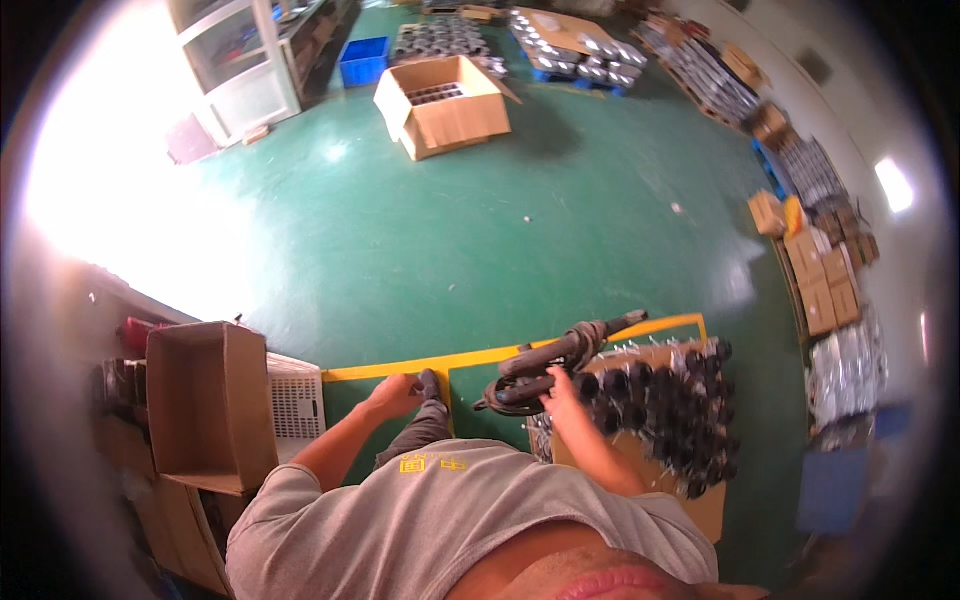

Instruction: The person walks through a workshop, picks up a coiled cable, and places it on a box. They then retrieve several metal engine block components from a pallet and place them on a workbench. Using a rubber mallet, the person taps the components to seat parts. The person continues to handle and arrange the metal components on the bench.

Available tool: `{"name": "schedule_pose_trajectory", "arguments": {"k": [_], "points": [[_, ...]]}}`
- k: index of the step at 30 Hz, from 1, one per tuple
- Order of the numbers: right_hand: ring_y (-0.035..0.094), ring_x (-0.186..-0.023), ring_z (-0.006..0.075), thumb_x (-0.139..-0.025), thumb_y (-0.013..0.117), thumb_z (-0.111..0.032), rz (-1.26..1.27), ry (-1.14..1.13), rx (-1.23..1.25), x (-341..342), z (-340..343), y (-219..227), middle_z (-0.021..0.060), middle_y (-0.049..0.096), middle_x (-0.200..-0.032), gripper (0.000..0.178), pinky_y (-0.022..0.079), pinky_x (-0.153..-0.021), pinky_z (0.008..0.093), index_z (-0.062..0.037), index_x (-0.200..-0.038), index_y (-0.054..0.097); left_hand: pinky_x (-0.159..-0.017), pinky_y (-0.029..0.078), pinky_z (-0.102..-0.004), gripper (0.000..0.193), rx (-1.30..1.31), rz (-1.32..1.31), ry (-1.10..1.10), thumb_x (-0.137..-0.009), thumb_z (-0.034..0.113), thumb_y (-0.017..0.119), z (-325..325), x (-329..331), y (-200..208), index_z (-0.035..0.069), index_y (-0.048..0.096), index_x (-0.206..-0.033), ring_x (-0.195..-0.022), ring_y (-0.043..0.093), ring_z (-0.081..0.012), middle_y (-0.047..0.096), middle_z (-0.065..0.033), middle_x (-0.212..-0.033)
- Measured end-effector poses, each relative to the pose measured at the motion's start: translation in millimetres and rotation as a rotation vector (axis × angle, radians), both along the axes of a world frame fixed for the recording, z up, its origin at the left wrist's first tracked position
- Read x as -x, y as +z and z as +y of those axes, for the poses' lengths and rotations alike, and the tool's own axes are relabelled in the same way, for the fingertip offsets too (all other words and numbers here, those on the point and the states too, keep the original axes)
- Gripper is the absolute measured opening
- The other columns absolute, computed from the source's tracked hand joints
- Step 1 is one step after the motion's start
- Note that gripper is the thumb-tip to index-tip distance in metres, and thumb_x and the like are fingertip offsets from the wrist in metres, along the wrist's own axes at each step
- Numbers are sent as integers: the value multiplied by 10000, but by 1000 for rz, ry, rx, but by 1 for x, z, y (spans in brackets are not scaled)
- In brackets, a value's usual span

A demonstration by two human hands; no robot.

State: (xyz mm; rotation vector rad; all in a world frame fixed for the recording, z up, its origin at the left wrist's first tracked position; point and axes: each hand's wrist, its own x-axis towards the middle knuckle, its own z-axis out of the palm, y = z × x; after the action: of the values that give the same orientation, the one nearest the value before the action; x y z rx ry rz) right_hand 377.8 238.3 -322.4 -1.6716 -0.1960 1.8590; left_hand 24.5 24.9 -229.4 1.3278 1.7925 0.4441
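My right hand (563, 388) is closed on a dark brown tubular thing (556, 358) with cord or strap wound round it. Its exact kind does not show. It is held tilted, its far end pointing to the right, beside a stack of black-ended metal parts (655, 405). My left hand (402, 392) hangs low in front of me with curled fingers, close to my shoe (430, 383) in the picture. Whether anything small is inside it is hidden.
An upright cardboard box (208, 410) and a white perforated crate (297, 403) are at my left. Yellow tape (410, 369) marks the green floor. Further off stand a large open carton (455, 125), a blue bin (364, 62) and loaded pallets. Cartons (822, 280) line the right wall.
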Motion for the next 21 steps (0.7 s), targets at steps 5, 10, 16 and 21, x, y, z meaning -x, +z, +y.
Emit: {"name": "schedule_pose_trajectory", "arguments": {"k": [5,10,16,21], "points": [[671,-908,250,-748,775,-187,-190,-28,-81,41,110,9,65,668,-1051,433,579,-783,461,-99,-1143,621,-882,566,-446,358,138,106,80,-849,271,671,40,119,19,53,729,-1127,-1002,705,-360,740,-201,-1032],[664,-949,265,-665,804,-205,-440,86,-187,65,184,16,82,656,-1114,554,539,-721,444,-65,-1165,612,-899,565,-445,359,85,117,174,-854,285,671,117,207,25,74,729,-1138,-1021,700,-357,746,-169,-1049],[675,-847,309,-626,825,-254,-738,276,-152,85,233,9,150,674,-1016,574,539,-630,464,14,-1093,626,-895,568,-440,363,103,82,156,-862,289,662,225,255,10,70,724,-1145,-1015,703,-358,745,-165,-1071],[684,-789,302,-616,884,-308,-1028,1323,-1057,25,280,-78,127,707,-887,524,536,-642,467,-24,-994,658,-794,585,-433,260,170,397,-242,-847,265,649,252,318,-115,76,757,-989,-936,725,-314,752,-154,-977]]}}
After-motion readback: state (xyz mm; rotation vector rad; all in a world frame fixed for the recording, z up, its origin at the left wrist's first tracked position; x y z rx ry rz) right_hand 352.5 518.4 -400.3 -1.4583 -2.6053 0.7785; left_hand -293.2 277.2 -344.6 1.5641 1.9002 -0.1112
